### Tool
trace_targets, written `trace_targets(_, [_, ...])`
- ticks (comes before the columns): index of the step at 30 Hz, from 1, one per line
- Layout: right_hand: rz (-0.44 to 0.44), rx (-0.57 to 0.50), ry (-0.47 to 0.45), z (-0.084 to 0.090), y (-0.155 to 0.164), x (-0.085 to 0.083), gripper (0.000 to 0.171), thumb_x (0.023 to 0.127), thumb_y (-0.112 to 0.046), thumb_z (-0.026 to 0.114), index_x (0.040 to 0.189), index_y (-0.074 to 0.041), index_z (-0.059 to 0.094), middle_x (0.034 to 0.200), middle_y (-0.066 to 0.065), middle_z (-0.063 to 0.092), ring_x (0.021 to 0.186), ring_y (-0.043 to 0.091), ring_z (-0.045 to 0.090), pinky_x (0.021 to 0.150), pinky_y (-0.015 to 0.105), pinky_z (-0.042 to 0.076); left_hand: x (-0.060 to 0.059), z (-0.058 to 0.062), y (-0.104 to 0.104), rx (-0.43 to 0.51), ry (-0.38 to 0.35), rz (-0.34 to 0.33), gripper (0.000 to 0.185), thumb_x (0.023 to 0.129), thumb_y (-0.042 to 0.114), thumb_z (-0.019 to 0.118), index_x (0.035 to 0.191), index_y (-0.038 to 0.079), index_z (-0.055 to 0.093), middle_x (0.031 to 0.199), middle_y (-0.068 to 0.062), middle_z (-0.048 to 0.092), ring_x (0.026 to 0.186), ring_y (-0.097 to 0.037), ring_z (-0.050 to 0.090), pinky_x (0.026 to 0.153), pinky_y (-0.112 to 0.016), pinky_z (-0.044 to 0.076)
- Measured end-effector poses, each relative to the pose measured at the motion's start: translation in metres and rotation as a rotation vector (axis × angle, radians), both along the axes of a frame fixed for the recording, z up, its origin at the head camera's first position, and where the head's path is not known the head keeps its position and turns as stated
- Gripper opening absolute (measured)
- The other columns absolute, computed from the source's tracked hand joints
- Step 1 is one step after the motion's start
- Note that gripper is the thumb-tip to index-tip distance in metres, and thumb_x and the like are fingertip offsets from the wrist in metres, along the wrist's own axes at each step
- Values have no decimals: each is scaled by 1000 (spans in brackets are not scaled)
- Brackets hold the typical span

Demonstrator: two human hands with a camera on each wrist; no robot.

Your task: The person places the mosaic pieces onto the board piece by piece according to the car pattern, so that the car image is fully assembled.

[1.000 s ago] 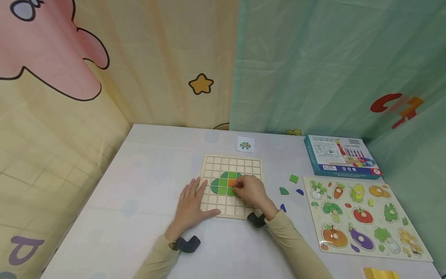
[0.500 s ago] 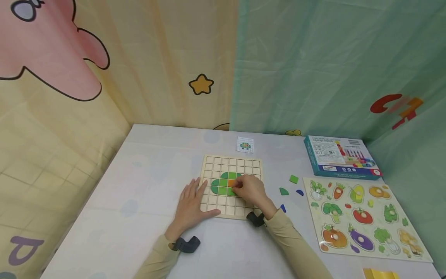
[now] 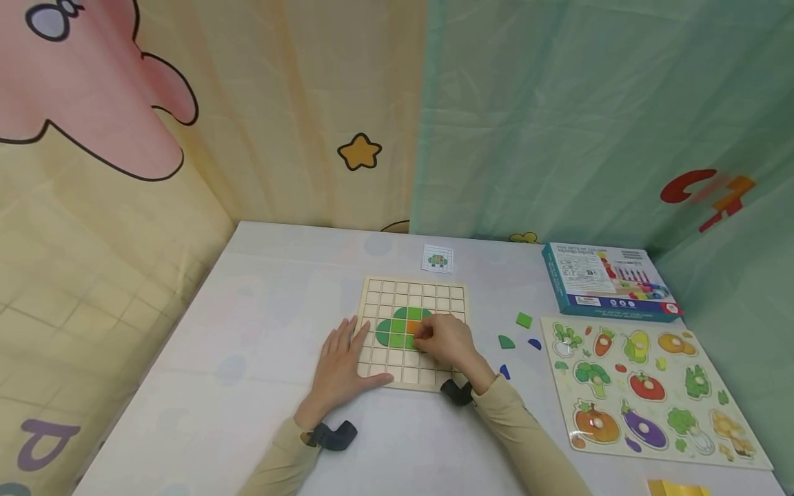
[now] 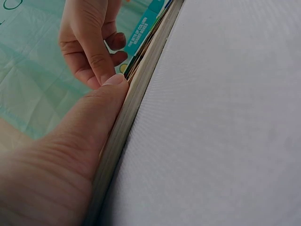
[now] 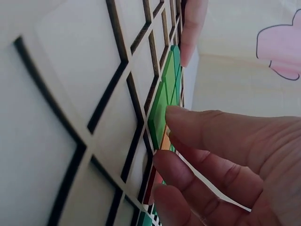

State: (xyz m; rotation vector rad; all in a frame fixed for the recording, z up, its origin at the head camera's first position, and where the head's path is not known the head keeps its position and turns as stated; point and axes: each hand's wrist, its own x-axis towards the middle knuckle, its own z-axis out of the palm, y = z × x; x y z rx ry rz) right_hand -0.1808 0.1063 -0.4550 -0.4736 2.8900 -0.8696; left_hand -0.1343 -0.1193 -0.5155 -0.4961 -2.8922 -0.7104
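Note:
A wooden grid board (image 3: 404,369) lies on the white table, with green squares and darker green rounded pieces (image 3: 382,333) set in it around an orange piece (image 3: 411,327). My left hand (image 3: 338,362) lies spread along the board's left edge and lower corner, its thumb resting on the rim. Over the pattern's right side, my right hand (image 3: 448,339) has bent fingers, its thumb and index finger pinching at a green square tile (image 5: 158,115). Beside it in the right wrist view, a dark red piece (image 5: 150,188) is partly covered by the fingers.
Right of the board lie loose pieces: a green square (image 3: 524,319), a green quarter-round (image 3: 506,342) and two blue pieces (image 3: 535,344). A picture card (image 3: 438,259) lies behind the board. Farther right are a vegetable puzzle board (image 3: 666,420), a box (image 3: 611,281) and a yellow object (image 3: 678,488).
The right hand's fingers shift very slightly over the same spot of the pattern. The left hand and the board stay in place.

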Motion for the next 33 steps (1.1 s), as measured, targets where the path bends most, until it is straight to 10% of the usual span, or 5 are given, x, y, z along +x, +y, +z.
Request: trace_targets(33, [-214,-33,-2,13,167,0,24,87,-24,70,97,-2,69,88,8,65,76,23,52,60,30,44,-1,-1,1,-7,7,4,107,70,66,69,149,6,29,153,-18,20,142,-32,8,113,-47,8])
